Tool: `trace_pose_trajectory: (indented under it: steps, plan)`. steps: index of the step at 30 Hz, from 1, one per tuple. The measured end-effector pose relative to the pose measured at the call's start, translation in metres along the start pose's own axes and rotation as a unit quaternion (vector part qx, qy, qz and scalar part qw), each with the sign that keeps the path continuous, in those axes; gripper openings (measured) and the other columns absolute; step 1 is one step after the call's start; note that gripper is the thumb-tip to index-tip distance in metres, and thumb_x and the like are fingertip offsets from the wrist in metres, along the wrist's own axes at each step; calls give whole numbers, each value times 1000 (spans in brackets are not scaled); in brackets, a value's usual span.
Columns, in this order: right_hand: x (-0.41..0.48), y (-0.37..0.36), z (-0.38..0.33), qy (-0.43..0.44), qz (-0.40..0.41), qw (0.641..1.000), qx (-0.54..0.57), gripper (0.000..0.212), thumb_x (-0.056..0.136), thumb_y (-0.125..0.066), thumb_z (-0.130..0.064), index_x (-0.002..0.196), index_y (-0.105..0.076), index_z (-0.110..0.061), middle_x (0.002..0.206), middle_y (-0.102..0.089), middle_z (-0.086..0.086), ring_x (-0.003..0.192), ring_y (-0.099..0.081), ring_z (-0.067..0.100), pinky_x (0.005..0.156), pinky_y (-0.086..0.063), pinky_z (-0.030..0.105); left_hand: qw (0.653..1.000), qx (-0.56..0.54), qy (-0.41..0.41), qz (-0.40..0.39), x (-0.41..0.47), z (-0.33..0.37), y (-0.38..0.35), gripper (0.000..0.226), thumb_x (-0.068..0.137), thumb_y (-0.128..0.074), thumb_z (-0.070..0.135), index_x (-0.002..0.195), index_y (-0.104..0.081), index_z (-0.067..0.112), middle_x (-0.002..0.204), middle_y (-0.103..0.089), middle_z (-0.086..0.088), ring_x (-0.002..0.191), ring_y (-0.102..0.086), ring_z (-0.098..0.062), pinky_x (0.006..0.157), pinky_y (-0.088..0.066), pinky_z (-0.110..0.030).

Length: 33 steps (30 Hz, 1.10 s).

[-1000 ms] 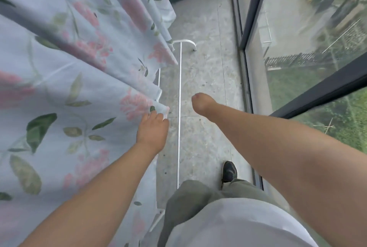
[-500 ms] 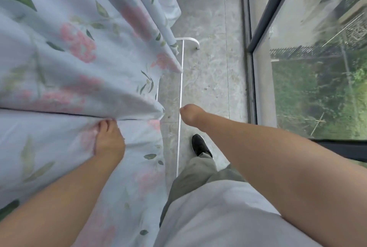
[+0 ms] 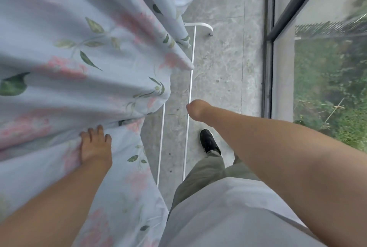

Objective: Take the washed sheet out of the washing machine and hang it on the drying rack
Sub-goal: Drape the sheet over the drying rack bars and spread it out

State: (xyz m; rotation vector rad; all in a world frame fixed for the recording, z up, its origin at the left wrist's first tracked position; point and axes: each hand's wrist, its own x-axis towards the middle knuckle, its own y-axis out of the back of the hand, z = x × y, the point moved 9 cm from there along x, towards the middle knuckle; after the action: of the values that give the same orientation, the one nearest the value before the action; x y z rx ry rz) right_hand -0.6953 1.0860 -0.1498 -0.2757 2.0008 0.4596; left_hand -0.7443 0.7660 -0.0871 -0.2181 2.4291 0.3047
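Since the floral sheet point(image 3: 89, 68) already hangs over the drying rack point(image 3: 191, 80), spread across its left side and spilling down toward the tiled floor point(image 3: 218, 68), the step in hand looks like smoothing and evening it out. Your left hand point(image 3: 96, 148) lies flat on the lower layer of cloth, its fingers point(image 3: 100, 130) fairly straight with the tips running under the overhanging fold above them; it pinches nothing that shows. Slide that palm outward along the fabric toward the rack's right edge, so the bunched folds open rather than stack, since wet cloth lying doubled probably dries slowly. Draw the hem that hangs by the inner rail level, and mind that it does not drag on the floor. Your right hand point(image 3: 195, 108) sits just beside the rack's outer white rail, but it is seen end-on from the wrist, so you cannot tell whether its fingers are spread, curled, or round the rail. The rack's top bars and left side are buried under the sheet, the washing machine is out of view, and the cloth blurs toward the upper left, so its far edge cannot be made out.
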Motion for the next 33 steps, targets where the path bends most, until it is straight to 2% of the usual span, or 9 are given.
trace_pose_trajectory:
  steps: [3, 7, 10, 13, 17, 22, 26, 30, 33]
  plan:
    - [13, 4, -3, 19, 8, 1000, -6, 40, 104, -30, -15, 133, -52, 1, 125, -57, 19, 96, -38, 22, 99, -39, 37, 999, -28, -13, -13, 0, 7, -2, 63, 102, -29, 33, 156, -4, 14, 161, 0, -22, 143, -20, -36, 112, -22, -47]
    - [36, -6, -7, 45, 7, 999, 17, 33, 103, -24, -3, 116, -54, 4, 135, -51, 22, 107, -50, 31, 95, -42, 36, 986, -165, 6, 1, 3, 19, 1, 81, 90, -51, 46, 151, -21, 2, 148, -34, -20, 131, -39, -30, 104, -34, -43]
    - [60, -26, -3, 36, -27, 997, 60, 33, 105, -25, -12, 108, -55, 0, 127, -53, 20, 104, -51, 28, 86, -39, 33, 978, -202, -37, 30, 12, 47, 6, 82, 68, -77, 55, 121, -57, -4, 105, -64, -21, 94, -58, -34, 83, -43, -43]
    - [85, -46, -7, 60, -48, 992, 96, 34, 104, -32, -23, 113, -57, -2, 110, -56, 13, 92, -47, 22, 80, -39, 29, 980, -196, -23, -7, 23, 71, 2, 79, 84, -45, 72, 131, -48, 8, 117, -63, -8, 103, -58, -26, 86, -41, -39]
    - [111, -67, -3, 79, -54, 990, 104, 32, 100, -35, -24, 69, -37, -20, 74, -42, -2, 63, -40, 13, 54, -31, 28, 972, -233, -20, 8, 44, 113, 11, 84, 87, -35, 74, 141, -34, 11, 131, -56, -8, 116, -54, -26, 91, -41, -40]
    - [144, -82, 10, 57, -52, 977, 199, 27, 99, -36, -23, 103, -57, -6, 79, -46, 0, 65, -41, 14, 58, -35, 27, 954, -287, -12, -81, 67, 161, 13, 63, 96, -39, 56, 136, -43, 8, 135, -51, -13, 120, -54, -29, 91, -46, -39]
    - [163, -95, 24, -36, -44, 915, 400, 51, 96, -48, -22, 144, -37, -11, 122, -52, 4, 89, -49, 18, 74, -44, 30, 945, -316, -78, -24, 65, 188, 34, 33, 92, -49, 20, 124, -58, 23, 124, -56, -3, 111, -58, -22, 84, -48, -33]
    - [176, -109, 28, -124, -85, 826, 544, 44, 97, -55, -32, 136, -47, -13, 121, -53, 1, 101, -45, 18, 85, -36, 32, 922, -305, -206, 125, 46, 208, 51, 37, 67, -66, 5, 98, -73, 23, 79, -57, -1, 64, -60, -21, 50, -42, -30]
    - [193, -113, 23, -88, -92, 852, 508, 17, 99, -51, -26, 107, -58, -13, 110, -60, 3, 97, -54, 21, 84, -42, 34, 915, -274, -277, 104, 38, 230, 33, 38, 61, -72, 5, 91, -72, 27, 73, -51, 3, 56, -55, -17, 46, -32, -26]
